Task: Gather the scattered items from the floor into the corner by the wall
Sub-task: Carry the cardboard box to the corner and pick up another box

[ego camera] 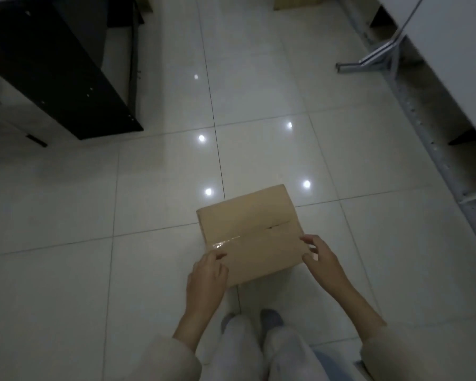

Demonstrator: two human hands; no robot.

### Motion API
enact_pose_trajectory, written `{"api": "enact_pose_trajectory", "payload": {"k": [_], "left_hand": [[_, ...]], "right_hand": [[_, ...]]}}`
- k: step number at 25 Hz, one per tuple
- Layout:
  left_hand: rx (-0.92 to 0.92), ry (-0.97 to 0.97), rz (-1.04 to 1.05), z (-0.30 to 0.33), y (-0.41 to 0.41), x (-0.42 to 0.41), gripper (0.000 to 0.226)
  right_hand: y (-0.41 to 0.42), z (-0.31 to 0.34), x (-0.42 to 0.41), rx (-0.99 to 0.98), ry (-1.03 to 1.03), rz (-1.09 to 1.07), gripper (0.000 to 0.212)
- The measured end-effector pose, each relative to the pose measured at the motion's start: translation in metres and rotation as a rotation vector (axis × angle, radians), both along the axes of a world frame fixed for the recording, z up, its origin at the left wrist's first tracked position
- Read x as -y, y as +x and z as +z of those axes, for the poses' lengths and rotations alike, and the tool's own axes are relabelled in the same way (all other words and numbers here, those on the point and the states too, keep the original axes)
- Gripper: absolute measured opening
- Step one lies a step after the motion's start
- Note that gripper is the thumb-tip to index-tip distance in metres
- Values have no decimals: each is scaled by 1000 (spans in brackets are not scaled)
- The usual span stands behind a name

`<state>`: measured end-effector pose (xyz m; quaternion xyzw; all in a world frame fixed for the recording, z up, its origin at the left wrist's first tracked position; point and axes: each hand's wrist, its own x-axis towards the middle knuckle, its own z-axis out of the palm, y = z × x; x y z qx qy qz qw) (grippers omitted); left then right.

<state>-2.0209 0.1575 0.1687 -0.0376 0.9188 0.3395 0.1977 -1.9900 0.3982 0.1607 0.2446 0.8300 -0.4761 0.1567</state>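
Note:
A closed brown cardboard box (pixel 252 226), taped along its top seam, is in front of me above the white tiled floor, just ahead of my feet. My left hand (pixel 207 279) grips its near left corner, thumb on the top face. On the near right corner sits my right hand (pixel 323 259), fingers curled over the edge and side. Both hands hold the box between them. Whether the box rests on the floor or is lifted, I cannot tell.
A black cabinet (pixel 63 67) stands at the far left. Grey metal shelving (pixel 434 138) with a white panel runs along the right side. A metal bracket (pixel 368 64) lies on the floor at the far right. Another cardboard box edge (pixel 297 2) shows at the top.

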Motion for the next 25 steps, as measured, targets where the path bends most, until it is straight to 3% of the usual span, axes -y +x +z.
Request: {"api": "enact_pose_trajectory", "payload": {"k": [5,9,15,18,25], "left_hand": [[70,-1,162,-104,-15,-9,48],[58,-36,274,-196,-40,-23,47],[148,-113,529,-300,-62,-33,81],[149,-157,575,-319,-66,-30,81],[138,-68,666,-296,-70,30,70]], "right_hand": [[-11,-110,-18,19,117,58,49],[-39,-199,-39,28,244,-13,54],[-79,-301,-46,73,285,-106,70],[-88,-312,-46,123,255,-229,78],[-86,-283,-15,127,131,-277,54]]}}
